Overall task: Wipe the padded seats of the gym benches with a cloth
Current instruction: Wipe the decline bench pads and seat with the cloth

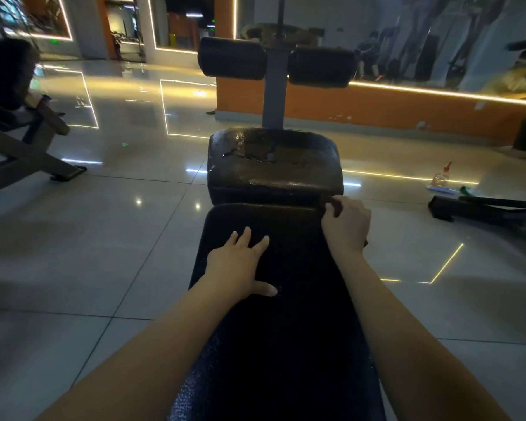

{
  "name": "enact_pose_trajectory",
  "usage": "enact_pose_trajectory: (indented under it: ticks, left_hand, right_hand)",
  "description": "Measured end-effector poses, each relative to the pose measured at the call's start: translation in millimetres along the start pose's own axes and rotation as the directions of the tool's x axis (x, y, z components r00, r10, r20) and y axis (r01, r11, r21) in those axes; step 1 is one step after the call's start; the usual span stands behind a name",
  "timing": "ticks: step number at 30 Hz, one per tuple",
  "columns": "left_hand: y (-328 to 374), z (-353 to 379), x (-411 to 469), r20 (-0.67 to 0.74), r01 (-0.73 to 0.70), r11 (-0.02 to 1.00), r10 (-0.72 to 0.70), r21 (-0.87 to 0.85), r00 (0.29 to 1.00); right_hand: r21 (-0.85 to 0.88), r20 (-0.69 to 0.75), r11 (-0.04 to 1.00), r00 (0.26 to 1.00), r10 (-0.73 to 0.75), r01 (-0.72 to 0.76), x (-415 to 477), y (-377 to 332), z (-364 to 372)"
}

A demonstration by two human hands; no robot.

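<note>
A black padded bench runs away from me down the middle of the view, with a long back pad [286,314] and a worn, cracked seat pad [275,168] beyond it. My left hand [240,262] rests flat on the back pad with fingers spread. My right hand [345,223] is at the pad's right edge near the gap between the pads, its fingers curled round a small dark reddish cloth [334,205], mostly hidden by the hand.
Two black foam rollers [233,57] sit on a grey post [274,95] beyond the seat. Another bench frame [28,147] stands at left. A spray bottle [442,176] and dark equipment [483,208] lie on the glossy tiled floor at right. An orange wall base with mirrors is behind.
</note>
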State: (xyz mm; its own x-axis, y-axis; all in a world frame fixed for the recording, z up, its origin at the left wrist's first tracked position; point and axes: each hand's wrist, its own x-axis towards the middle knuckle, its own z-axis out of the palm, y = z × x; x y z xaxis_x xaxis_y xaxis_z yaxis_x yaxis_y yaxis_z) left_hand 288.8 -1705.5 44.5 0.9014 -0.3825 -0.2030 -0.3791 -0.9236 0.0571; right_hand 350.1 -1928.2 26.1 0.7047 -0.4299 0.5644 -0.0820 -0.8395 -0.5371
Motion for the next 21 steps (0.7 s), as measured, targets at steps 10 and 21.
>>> enact_pose_trajectory:
  ticks: [10,21]
  left_hand:
    - [-3,3,-2,-0.009,0.004,1.000,-0.004,-0.006,1.000]
    - [1,-1,-3,0.019,0.011,0.999,-0.012,0.044,1.000]
  right_hand:
    - [0.004,0.172,0.873,0.859,-0.481,0.488,-54,-39,1]
    - [-0.127,0.082,0.990,0.995,-0.047,0.058,2,0,7]
